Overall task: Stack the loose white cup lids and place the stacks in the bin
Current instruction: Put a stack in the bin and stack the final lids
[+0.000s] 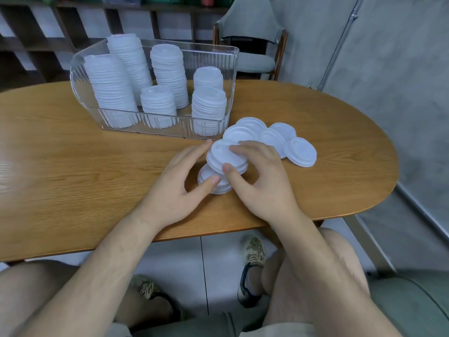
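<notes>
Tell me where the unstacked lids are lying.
In the head view, the loose white lids lie overlapping on the wooden table, right of centre, just in front of the right end of the clear bin and beyond the right hand.

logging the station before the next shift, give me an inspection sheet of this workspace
surface: oval wooden table.
job's things: clear bin at the back of the table, holding six lid stacks of uneven height; about five loose lids overlapping on the table right of the hands; a tilted stack held over a lower stack.
clutter: nothing seen.
hands: right hand grips the tilted stack; left hand has its thumb on the lower stack, fingers beside the tilted one.
cables: nothing seen.
surroundings: chair behind the table, shelving at the back, grey wall with a metal pipe.
</notes>
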The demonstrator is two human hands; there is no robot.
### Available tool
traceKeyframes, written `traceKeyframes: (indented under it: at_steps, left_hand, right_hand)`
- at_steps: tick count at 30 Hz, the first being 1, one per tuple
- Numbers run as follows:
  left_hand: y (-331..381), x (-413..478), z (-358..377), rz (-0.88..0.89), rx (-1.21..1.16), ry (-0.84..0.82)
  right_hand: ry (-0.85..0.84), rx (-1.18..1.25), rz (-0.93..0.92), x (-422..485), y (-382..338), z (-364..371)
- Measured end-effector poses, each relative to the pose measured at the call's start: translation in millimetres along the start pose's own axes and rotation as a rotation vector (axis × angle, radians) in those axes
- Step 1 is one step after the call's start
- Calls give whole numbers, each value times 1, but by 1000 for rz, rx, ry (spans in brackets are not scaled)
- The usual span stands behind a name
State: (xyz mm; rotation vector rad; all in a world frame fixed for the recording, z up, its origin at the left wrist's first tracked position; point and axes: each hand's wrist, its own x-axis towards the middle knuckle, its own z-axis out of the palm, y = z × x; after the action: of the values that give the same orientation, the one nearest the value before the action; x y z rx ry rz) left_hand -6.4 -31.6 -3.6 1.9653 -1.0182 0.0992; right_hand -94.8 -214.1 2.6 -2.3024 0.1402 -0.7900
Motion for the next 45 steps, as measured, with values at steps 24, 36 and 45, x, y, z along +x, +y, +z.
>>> traceKeyframes:
  at_steps: [24, 36, 45]
  left_hand:
    - [-14, 0, 1, -119, 143, -82]
    - [-3, 71, 23, -164, 122, -21]
    - [-9, 67, 22, -215, -60, 33]
  right_hand:
    - [-225, -47, 12, -8, 9, 10]
    - [182, -136, 142, 25, 31, -1]
    - [166, -254, 133, 23, 35, 3]
